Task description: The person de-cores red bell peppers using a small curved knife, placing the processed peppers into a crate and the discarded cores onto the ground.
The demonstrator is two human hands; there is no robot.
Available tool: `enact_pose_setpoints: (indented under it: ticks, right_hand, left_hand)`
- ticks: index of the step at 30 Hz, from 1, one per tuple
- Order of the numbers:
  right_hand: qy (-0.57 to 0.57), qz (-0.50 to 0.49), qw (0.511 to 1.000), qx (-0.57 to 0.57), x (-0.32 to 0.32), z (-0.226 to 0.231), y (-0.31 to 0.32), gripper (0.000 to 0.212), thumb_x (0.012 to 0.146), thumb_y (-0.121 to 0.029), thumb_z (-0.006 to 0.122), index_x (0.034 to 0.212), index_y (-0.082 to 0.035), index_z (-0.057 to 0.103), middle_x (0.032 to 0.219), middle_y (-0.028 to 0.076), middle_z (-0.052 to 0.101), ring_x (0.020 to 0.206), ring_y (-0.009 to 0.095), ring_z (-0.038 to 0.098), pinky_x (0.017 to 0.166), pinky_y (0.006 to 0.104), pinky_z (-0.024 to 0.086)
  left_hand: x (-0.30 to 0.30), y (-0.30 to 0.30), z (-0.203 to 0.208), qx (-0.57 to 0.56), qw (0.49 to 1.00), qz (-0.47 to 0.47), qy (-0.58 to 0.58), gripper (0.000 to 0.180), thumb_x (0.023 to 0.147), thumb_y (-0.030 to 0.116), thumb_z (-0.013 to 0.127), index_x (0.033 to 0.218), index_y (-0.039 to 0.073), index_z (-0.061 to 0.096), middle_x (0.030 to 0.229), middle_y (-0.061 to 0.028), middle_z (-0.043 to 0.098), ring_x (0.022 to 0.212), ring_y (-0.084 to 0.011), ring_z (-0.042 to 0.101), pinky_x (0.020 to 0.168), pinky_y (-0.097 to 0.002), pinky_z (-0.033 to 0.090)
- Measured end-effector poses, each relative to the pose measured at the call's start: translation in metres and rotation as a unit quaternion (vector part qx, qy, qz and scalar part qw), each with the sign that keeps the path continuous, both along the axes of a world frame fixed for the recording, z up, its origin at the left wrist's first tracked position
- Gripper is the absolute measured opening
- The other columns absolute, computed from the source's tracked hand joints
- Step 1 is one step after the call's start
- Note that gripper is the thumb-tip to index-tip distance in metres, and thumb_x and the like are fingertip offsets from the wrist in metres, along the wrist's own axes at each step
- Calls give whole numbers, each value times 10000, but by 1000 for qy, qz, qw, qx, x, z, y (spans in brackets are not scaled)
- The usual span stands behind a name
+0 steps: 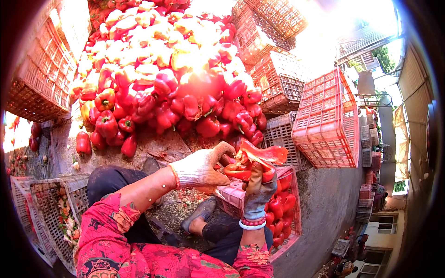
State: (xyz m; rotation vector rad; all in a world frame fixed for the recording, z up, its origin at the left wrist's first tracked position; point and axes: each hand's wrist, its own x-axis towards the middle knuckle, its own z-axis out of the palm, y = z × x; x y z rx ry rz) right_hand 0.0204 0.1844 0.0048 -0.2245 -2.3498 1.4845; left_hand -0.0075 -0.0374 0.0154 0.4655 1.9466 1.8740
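Raised mid-air, that split-open red bell pepper [265,154] looks light, crisp and slick, best held by its wall, as the fingers of the blue-grey-gloved right hand [257,194] grasp it; the orange-white-gloved left hand [200,170] curls alongside, its grip unclear.

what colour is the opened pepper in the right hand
The opened pepper is bright red, seen in the head view.

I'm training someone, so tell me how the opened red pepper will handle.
The opened red pepper is probably light for its size, since it looks split and hollow. Its jutting end may bend or snap, being unsupported. Its glossy skin could slip in the gloved right hand.
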Motion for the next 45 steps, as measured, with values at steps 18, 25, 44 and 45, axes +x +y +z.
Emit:
enact_pose_setpoints:
  ticks: [18, 25, 44, 45]
  right_hand:
    - [58, 119, 986, 101, 1, 30, -19, 273, 925, -265, 791, 1005, -17, 708, 894, 141, 725, 813, 280, 720, 750, 366, 553]
    - [56, 132, 984, 102, -2, 34, 3, 298, 919, -300, 805, 982, -26, 705, 879, 126, 715, 788, 253, 704, 716, 376, 547]
    - [70, 116, 977, 164, 3, 47, 10, 297, 932, -295, 777, 1026, -20, 716, 964, 165, 733, 868, 325, 725, 758, 407, 556]
    - [62, 83, 982, 157, 3, 51, 14, 296, 942, -295, 772, 1023, -16, 717, 961, 161, 733, 865, 308, 726, 751, 401, 552]
  left_hand:
    - [11, 7, -7, -53, 997, -32, 55, 700, 803, 216, 838, 1384, 78, 473, 1162, -194, 688, 1090, -253, 703, 899, -377, 561]
    - [8, 0, -6, 51, 988, -104, -98, 444, 798, 185, 854, 1130, 56, 588, 1004, -15, 651, 926, -106, 612, 830, -313, 532]
    - [17, 14, -26, 179, 966, -110, -150, 161, 906, 104, 774, 983, 59, 641, 889, 35, 641, 824, -85, 613, 755, -283, 526]
    - [12, 9, -27, 219, 940, -114, -235, 221, 893, 169, 817, 966, 50, 645, 918, 26, 653, 880, -66, 596, 799, -268, 518]
